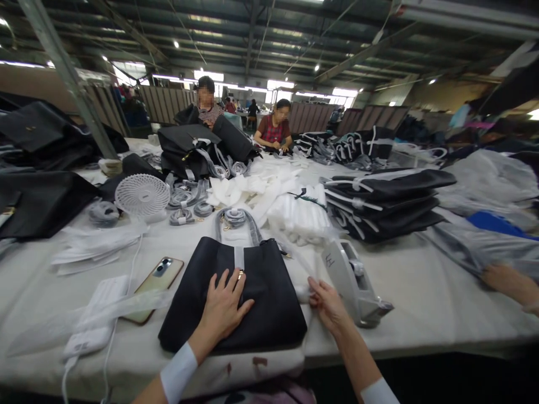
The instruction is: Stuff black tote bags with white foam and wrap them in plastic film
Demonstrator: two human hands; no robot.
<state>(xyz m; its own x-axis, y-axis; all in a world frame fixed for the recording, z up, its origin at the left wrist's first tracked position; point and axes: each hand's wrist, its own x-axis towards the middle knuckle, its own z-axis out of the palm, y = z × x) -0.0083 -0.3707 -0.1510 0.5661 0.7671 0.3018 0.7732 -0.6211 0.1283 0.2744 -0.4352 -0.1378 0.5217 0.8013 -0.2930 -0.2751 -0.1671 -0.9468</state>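
White cuffs point(179, 371) circle the forearms closest to the camera. The left hand point(225, 311) lies open, fingers spread flat on a black handbag point(269, 303); the right hand point(326, 303) pinches a translucent strip point(301, 261) just beside it. The table point(404, 314) wears a pale cloth, marked reddish-brown at its front edge, beneath a dim metal-beamed roof point(252, 33) with ribbed partitions point(311, 116) behind; two co-workers point(273, 130) are across it. The handbag lies between a smartphone point(158, 286) and a tape dispenser point(343, 266): smooth, dark, broader at its base, with a pale-wrapped front tab point(239, 257), gold-coloured hardware and a wrapped strap point(254, 227) looping beyond its top.
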